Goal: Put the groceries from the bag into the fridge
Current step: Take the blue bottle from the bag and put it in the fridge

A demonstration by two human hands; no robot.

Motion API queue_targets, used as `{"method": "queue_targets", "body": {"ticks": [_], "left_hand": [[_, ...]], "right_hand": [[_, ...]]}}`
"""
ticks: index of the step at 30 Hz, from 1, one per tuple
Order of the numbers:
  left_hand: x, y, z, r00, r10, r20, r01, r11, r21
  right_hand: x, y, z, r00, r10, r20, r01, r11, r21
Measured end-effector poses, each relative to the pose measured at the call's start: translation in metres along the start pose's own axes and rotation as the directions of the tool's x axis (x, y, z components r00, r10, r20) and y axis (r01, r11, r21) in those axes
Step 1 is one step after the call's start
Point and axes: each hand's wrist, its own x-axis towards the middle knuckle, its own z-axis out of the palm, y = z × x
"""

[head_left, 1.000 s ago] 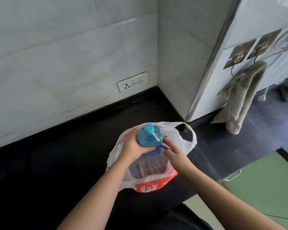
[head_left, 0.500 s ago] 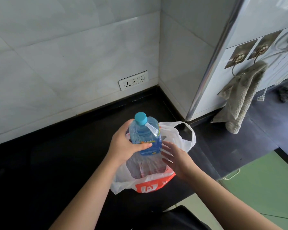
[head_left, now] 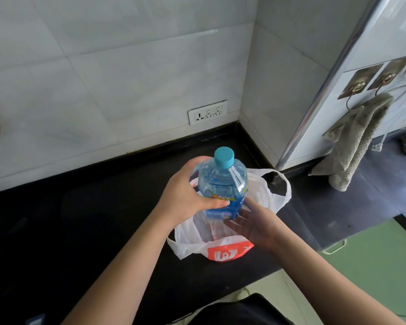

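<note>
Left hand [head_left: 188, 195] is gripping the clear blue plastic water bottle with turquoise cap [head_left: 223, 184], now rising clear above the white-and-red plastic bag [head_left: 223, 245]. Right hand [head_left: 256, 221], fingers spread flat, is cupping under its base. Fridge transfer comes next.

- The plastic bag [head_left: 223, 250] carries a red patch on its near side with white characters printed on it; they show as blocky strokes and cannot be read as a word.
- The water bottle [head_left: 222, 186] bears a blue label with a yellow band of lettering, too small and blurred to read.
- The wall socket plate [head_left: 208, 112] shows no legible markings.
</note>
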Motion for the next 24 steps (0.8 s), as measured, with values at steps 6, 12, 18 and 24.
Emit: {"method": "queue_targets", "body": {"ticks": [6, 12, 18, 24], "left_hand": [[-0.019, 0.010, -0.029, 0.998, 0.063, 0.009, -0.062, 0.995, -0.073], [-0.044, 0.026, -0.056, 0.997, 0.072, 0.041, -0.059, 0.964, -0.259], [-0.069, 0.046, -0.075, 0.993, 0.117, -0.009, -0.113, 0.941, -0.319], [-0.093, 0.070, -0.072, 0.990, 0.118, -0.082, -0.134, 0.963, -0.235]], "right_hand": [[-0.025, 0.007, 0.019, 0.997, -0.072, 0.018, 0.071, 0.997, 0.027], [-0.057, 0.019, 0.034, 0.988, -0.097, 0.120, 0.093, 0.995, 0.039], [-0.082, 0.024, 0.043, 0.967, -0.138, 0.215, 0.123, 0.989, 0.082], [-0.097, 0.020, 0.043, 0.971, -0.077, 0.228, 0.066, 0.996, 0.054]]}}
